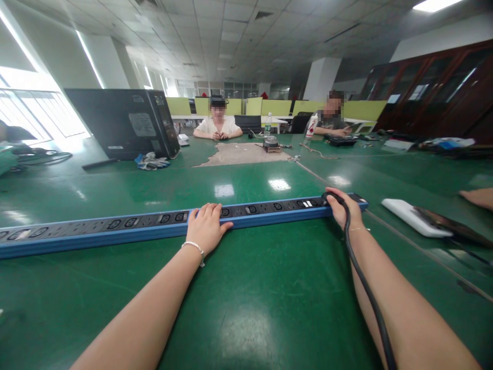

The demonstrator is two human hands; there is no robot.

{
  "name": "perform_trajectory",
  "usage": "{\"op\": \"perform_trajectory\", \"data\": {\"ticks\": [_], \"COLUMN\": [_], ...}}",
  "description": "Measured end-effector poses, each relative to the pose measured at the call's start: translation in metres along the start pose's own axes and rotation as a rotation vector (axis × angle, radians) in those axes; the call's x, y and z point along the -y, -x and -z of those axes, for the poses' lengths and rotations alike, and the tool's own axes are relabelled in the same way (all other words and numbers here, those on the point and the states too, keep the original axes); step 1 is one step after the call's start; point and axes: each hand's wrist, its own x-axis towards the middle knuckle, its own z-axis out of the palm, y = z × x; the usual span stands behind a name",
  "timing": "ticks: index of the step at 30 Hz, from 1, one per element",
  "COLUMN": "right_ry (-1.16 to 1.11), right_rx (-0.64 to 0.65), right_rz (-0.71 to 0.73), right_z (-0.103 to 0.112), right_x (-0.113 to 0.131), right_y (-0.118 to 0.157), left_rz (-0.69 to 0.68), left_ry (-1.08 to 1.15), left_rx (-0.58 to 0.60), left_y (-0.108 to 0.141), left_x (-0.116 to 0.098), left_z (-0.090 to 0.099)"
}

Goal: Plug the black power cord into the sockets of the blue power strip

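A long blue power strip (265,221) with a black socket face lies across the green table. My left hand (207,224) rests over its middle, fingers lying flat across the top and thumb stretched to the right, holding nothing. Near the strip's right end, my right hand (340,207) is closed on a black power plug (332,195), which sits at the socket face. How deep the plug is in the socket I cannot tell. The plug's black cord (362,280) runs down along my right forearm and out at the bottom.
On the right lie a white power bank (414,218) and a dark phone-like slab (454,226), close to another person's hand (477,197). A black computer case (119,123) stands back left beside gloves (151,161). Two people sit at the far side, near a bottle (267,126).
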Motion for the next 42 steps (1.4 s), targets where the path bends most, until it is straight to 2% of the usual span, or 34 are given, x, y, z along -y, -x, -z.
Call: {"op": "perform_trajectory", "data": {"ticks": [6,13,15,18,20,25,29,36,42], "right_ry": [0.121,0.051,-0.04,-0.226,-0.294,-0.277,-0.201,-0.108,-0.081], "right_rx": [0.093,0.081,0.013,-0.26,-0.35,-0.217,-0.134,-0.097,-0.039], "right_rz": [0.012,-0.007,-0.023,-0.042,-0.057,-0.114,-0.131,-0.163,-0.12], "right_z": [0.007,0.003,0.002,0.005,0.011,0.019,0.016,0.019,0.02], "right_x": [0.007,0.009,0.01,0.006,-0.001,-0.021,-0.02,-0.013,-0.018], "right_y": [0.002,0.008,0.006,-0.001,-0.005,-0.006,-0.005,-0.006,-0.008], "left_rz": [-0.006,-0.006,-0.008,-0.011,-0.009,-0.009,-0.01,-0.006,-0.005], "left_ry": [-0.002,-0.009,-0.011,-0.011,-0.014,-0.026,-0.022,-0.015,-0.011], "left_rx": [0.002,-0.002,-0.003,-0.005,-0.001,0.009,0.008,0.014,0.013], "left_y": [0.0,0.0,0.0,0.0,0.0,0.0,0.0,0.0,0.0], "left_x": [0.001,0.0,0.0,0.0,0.0,0.0,0.0,0.0,0.0], "left_z": [-0.001,0.001,0.001,0.001,0.001,0.003,0.002,0.003,0.002]}}
